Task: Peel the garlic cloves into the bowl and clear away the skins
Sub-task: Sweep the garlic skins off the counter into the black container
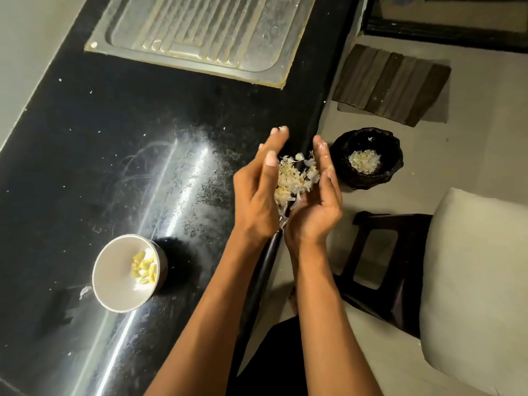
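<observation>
From my remote seat I see both hands raised together over the rounded front edge of the glossy black stone counter [85,144]. The left hand [258,192] and the right hand [320,201] face each other palm to palm, heels nearly meeting, fingers straight and only slightly bent, and between them they cup a loose heap of pale, papery garlic skins [294,178]; neither hand clenches, they carry the heap on their palms and fingers. A few flakes poke out below the wrists. Down on the floor, just right of the right hand in my view, stands a dark round bin lined with a black bag [368,158], with more pale skins lying at its bottom. The peeled yellowish garlic cloves [144,267] sit in a small white round bowl [114,278] on the counter, well apart from the hands, toward the near left. The counter shows whitish dust smears and scattered specks. Farther back a ribbed steel drainboard [200,32] is set into it. A dark brown stool [383,261] and a striped brown mat [391,84] are on the floor.
</observation>
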`<state>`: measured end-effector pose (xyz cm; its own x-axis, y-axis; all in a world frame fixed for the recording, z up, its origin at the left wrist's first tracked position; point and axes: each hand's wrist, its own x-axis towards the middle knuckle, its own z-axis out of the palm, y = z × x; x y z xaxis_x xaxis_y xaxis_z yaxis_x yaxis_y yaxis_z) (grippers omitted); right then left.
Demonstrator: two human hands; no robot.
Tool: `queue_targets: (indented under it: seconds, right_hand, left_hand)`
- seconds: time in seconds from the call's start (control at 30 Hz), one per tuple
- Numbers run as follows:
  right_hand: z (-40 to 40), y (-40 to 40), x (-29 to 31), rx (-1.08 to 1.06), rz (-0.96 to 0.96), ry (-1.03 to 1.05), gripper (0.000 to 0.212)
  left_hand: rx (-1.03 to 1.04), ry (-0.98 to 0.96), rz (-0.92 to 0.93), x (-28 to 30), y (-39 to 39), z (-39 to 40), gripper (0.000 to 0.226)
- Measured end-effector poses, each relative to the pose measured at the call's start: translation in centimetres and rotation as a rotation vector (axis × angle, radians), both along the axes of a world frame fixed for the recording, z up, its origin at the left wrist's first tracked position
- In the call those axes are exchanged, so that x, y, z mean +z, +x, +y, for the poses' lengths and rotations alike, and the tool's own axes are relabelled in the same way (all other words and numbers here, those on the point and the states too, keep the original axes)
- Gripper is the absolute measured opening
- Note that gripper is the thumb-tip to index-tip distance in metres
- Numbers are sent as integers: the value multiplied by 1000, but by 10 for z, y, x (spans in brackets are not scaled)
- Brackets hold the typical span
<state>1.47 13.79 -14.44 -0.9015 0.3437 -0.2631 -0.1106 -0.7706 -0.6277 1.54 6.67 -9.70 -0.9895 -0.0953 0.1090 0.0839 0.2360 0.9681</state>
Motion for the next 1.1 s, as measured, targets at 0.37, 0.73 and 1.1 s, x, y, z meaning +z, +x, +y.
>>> queue_targets:
  seconds: [0.37,0.73,1.1]
  right_hand:
    - [-3,22,1,-18,85,54,52]
    - [-4,16,-8,-36,-1,-167,52]
    - [-2,15,-8,-21,40,-232,57]
  left_hand:
    - [233,-66,-43,-9,24,8,50]
    - [-50,90,-30,-3,20,13,47]
    - [-61,-317,-17,-9,5,12,44]
